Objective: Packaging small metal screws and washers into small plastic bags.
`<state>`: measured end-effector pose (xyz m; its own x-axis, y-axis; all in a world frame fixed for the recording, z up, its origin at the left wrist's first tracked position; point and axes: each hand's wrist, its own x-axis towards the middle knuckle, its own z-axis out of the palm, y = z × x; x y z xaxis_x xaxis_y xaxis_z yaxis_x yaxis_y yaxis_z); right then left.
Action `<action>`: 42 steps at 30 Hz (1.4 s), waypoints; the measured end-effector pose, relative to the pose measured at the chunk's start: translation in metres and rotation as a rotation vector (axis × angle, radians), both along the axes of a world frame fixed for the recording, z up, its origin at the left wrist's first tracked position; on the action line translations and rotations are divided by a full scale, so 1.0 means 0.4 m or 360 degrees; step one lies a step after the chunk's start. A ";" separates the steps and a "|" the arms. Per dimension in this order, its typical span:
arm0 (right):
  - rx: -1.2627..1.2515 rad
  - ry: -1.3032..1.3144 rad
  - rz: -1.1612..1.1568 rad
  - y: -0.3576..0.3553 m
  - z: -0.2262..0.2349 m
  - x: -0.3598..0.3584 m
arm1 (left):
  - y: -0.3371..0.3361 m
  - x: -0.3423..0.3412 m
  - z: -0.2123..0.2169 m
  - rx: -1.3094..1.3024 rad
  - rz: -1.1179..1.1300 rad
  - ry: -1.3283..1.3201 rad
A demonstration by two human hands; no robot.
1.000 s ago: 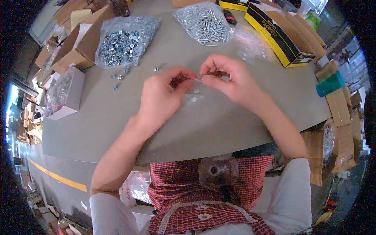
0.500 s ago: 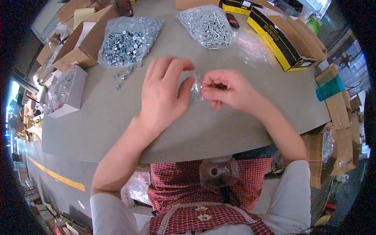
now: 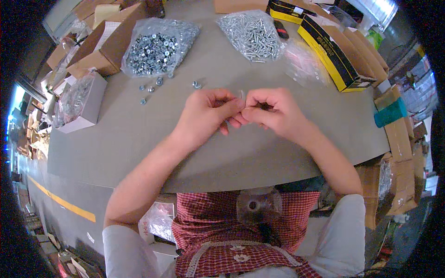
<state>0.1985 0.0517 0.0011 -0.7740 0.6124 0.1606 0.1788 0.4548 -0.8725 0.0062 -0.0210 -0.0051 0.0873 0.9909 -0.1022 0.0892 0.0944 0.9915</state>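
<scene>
My left hand [image 3: 204, 116] and my right hand [image 3: 276, 112] meet over the middle of the grey table, fingertips touching. Between them is a small clear plastic bag [image 3: 241, 95], mostly covered by fingers and pinched by both thumbs. Whether anything lies inside it cannot be made out. Just beyond my left hand sit small loose metal pieces [image 3: 197, 85] that look like flange nuts. Several more loose nuts [image 3: 151, 89] lie farther left, in front of a large clear bag of nuts [image 3: 160, 51]. Farther back is a clear bag of silver pins or screws [image 3: 255, 37].
Flat clear plastic bags [image 3: 303, 62] lie beside a black-and-yellow open box [image 3: 331, 55] at the right. A white box with plastic-wrapped contents [image 3: 90, 104] and a brown carton [image 3: 104, 53] stand at the left. A teal roll [image 3: 390, 112] is past the right edge.
My left hand has come down and right, its fingers closing on the small bag beside my right hand. Loose nuts beyond my left hand are now visible. The view has shifted slightly.
</scene>
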 end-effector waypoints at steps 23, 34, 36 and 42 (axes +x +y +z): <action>-0.0545 0.0343 0.0138 0.008 0.000 0.002 | -0.011 0.006 -0.001 0.0268 0.0007 -0.0286; -0.0274 0.0357 0.0056 0.011 -0.009 -0.006 | -0.012 0.005 -0.007 0.0350 0.0092 -0.0316; -0.0273 0.0239 0.0210 0.016 0.004 0.009 | -0.009 -0.004 -0.004 0.0234 -0.0169 -0.0284; -0.0364 0.0289 0.0118 0.012 0.017 0.011 | -0.019 0.025 0.002 0.0234 -0.0022 -0.0353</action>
<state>0.2031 0.0565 0.0078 -0.7893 0.5913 0.1652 -0.0162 0.2489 -0.9684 0.0162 -0.0285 -0.0043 0.1048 0.9923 0.0661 -0.1317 -0.0520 0.9899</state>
